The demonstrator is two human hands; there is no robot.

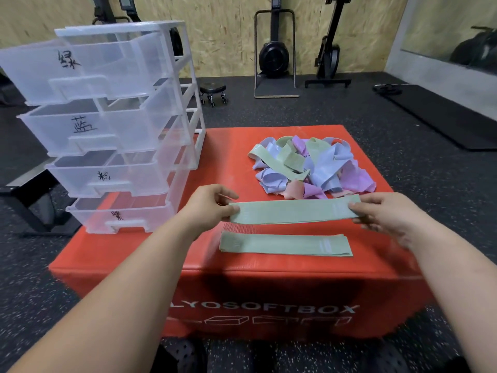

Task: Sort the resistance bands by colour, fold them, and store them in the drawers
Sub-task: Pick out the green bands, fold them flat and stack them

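A red bench [215, 146] carries clear drawers [107, 125] at its left, all four pulled open for loading, and a mixed pile [312, 165] of bands at the back right. The left hand [209, 205] and right hand [382, 211] pinch a green band [293, 211] by its ends in curled fingers [228, 196], holding it flat over a second green band [285, 244], apparently to stack matching colours.

Both bare forearms reach forward from the lower corners, wrists about level (backs of both hands facing up). The left hand [211, 204] pinches one end of a flat pale green fabric resistance band [293, 211] between thumb and fingers. The right hand [383, 212] pinches the other end, holding it straight.
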